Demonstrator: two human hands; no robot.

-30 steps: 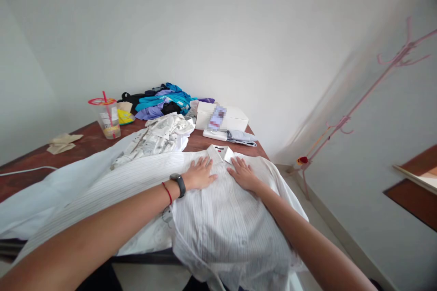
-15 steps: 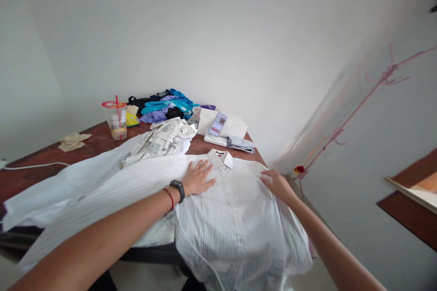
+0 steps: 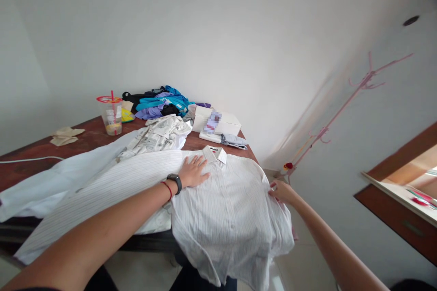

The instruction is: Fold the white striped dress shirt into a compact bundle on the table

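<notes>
A white striped button-up shirt (image 3: 232, 209) lies spread on the table, its collar toward the wall and its hem hanging over the front edge. One long sleeve stretches out to the left. My left hand (image 3: 194, 172) rests flat on the shirt beside the collar, fingers spread. At the shirt's right side, near the table's right edge, my right hand (image 3: 282, 191) pinches the sleeve fabric between thumb and fingers. A crumpled patterned white garment (image 3: 160, 134) and a plain white cloth (image 3: 82, 177) lie behind the left sleeve.
On the brown table (image 3: 92, 122) stand a plastic cup (image 3: 112, 118) with a straw and a white box (image 3: 228, 121). Folded grey cloth (image 3: 234, 141) lies before the box. Coloured clothes (image 3: 167, 102) are heaped by the wall. A pink coat rack (image 3: 337, 113) leans at right.
My right hand has moved from the shirt's shoulder down and outward along the sleeve, closing on the fabric. My left hand stays on the shirt. The view has shifted slightly right.
</notes>
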